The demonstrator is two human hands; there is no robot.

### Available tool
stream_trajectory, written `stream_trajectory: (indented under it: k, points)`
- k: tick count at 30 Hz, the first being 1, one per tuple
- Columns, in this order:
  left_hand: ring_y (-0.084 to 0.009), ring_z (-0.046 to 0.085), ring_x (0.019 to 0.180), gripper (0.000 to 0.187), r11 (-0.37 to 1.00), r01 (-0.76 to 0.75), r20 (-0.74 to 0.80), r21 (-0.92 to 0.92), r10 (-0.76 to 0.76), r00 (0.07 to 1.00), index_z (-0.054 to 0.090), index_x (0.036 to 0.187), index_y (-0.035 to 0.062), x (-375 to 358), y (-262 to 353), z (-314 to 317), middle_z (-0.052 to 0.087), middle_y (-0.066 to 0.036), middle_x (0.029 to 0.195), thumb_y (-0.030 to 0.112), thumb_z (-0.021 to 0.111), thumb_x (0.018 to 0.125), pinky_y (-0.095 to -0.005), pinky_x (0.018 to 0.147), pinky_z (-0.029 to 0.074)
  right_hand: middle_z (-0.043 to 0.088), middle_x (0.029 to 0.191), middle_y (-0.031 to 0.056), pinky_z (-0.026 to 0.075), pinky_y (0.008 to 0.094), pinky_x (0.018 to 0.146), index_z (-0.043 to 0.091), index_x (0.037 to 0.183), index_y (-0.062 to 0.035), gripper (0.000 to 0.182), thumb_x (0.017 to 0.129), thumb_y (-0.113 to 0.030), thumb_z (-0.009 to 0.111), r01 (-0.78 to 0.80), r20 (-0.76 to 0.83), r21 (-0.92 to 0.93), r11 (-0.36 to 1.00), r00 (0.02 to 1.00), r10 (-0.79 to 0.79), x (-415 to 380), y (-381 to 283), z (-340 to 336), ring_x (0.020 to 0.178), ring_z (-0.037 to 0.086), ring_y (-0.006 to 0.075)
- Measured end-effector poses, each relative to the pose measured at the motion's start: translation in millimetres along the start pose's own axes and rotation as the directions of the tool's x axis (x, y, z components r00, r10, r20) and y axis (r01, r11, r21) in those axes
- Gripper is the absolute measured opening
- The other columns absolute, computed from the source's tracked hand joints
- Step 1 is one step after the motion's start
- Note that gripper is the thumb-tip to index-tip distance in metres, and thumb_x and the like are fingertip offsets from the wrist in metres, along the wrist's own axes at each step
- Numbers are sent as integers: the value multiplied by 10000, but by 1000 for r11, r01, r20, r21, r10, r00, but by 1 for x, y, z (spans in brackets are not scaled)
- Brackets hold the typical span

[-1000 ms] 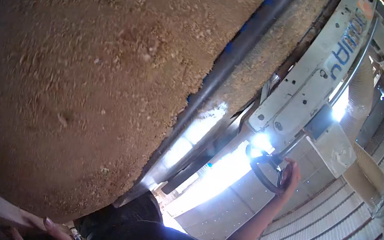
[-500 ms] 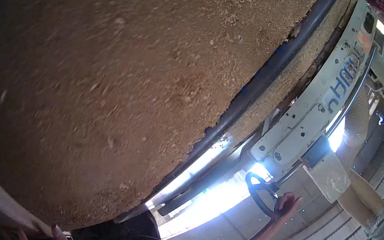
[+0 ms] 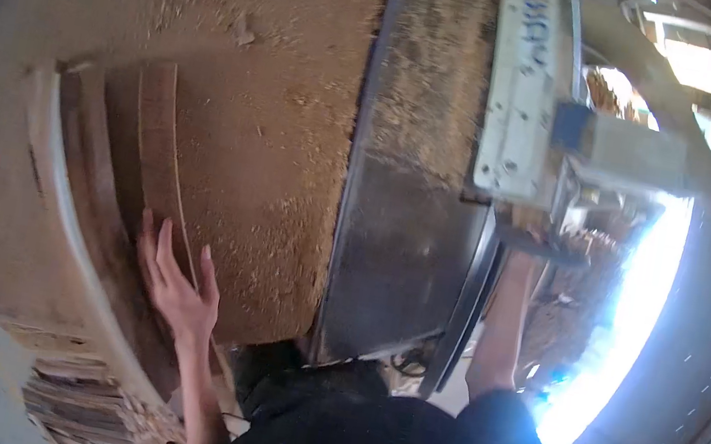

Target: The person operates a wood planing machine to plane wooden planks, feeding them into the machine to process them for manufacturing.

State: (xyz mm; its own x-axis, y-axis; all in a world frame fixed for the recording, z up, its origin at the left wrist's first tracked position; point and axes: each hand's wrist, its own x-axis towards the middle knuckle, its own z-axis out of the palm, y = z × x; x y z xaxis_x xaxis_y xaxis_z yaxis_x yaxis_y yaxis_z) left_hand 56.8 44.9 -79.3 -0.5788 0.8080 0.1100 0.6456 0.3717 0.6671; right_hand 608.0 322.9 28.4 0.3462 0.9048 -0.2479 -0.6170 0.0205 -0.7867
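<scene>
My left hand (image 3: 182,292) has its fingers spread and lies over the near end of a long, narrow wooden strip (image 3: 163,131). The strip rests on a brown, sawdust-covered table (image 3: 270,171). Beside it to the left are more long pieces of wood (image 3: 101,126), looking curved through the lens. My right arm reaches forward to a dark handwheel (image 3: 556,249) on the machine. At its rim my right hand (image 3: 520,265) is closed, with its fingers partly hidden and blurred.
A pale machine beam (image 3: 518,108) with blue lettering runs along the right of the table. Next to it is a dark metal plate (image 3: 396,256) with sawdust at its far end. Stacked wood strips (image 3: 80,402) lie at lower left. A wide hose (image 3: 641,63) hangs at upper right.
The view has swung left and levelled out. My left hand has moved from the lower edge onto the wooden strip, which now shows. My right hand is still at the handwheel.
</scene>
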Motion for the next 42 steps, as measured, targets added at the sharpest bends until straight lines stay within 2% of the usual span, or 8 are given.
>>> stream_trajectory:
  k: [7,12,17,28,32,37,40,42]
  points:
    - [-462,393,1432,574,991,-133,-55,33,135,989,414,1481,46,-9,2,0,376,-228,1591,177,657,978,-544,1167,373,500,551,-61,403,234,479,626,808,-101,312,1063,-226,497,-311,171,874,373,916,363,-135,105,105,471,487,81]
    - [-461,397,1429,591,980,-196,-29,39,198,980,409,1489,47,-21,3,-6,377,-238,1586,151,665,967,-536,1170,376,648,687,10,441,235,524,679,876,-58,194,998,-208,665,9,284,-109,994,958,22,-214,61,148,565,588,80]
    - [-470,407,1420,611,984,-178,-33,11,179,983,417,1491,54,-25,-7,-1,382,-265,1574,102,682,943,-531,1159,389,701,1054,40,459,440,1005,664,1225,-195,573,716,-320,895,673,909,-416,-611,319,-268,-186,-64,133,1049,671,263]
    - [-476,441,1387,576,969,-232,-100,82,240,966,449,1451,50,-24,-7,6,426,-271,1541,114,691,932,-527,1142,404,755,865,93,544,372,736,744,963,-33,211,889,-228,780,891,890,-447,72,452,-66,-27,-53,17,758,708,218]
    - [-473,462,1367,564,964,-214,-118,155,233,965,467,1418,48,-25,-2,5,453,-263,1522,100,701,908,-515,1131,417,709,785,53,513,317,570,703,850,-34,661,1027,-633,486,44,-345,-25,999,937,-50,-52,107,15,604,608,187]
    - [-472,469,1361,556,956,-277,-113,98,287,951,474,1407,39,-22,-3,3,472,-260,1505,81,698,899,-513,1134,410,714,813,75,477,288,530,678,744,-51,724,1071,-617,368,-286,101,548,786,955,278,-194,93,116,592,627,168]
    - [-475,466,1363,541,960,-261,-106,101,271,957,485,1398,28,-30,-7,5,476,-261,1504,76,695,902,-518,1128,413,759,749,120,512,274,471,707,612,-50,578,1087,-331,535,502,503,-327,801,810,-302,-194,38,86,582,696,154]
    - [-478,468,1360,527,953,-286,-127,104,298,946,488,1394,19,-27,-4,6,477,-259,1505,76,687,909,-519,1126,414,762,734,78,559,275,515,738,640,-71,347,966,-183,702,934,690,-356,10,270,-672,-156,-10,63,655,735,174]
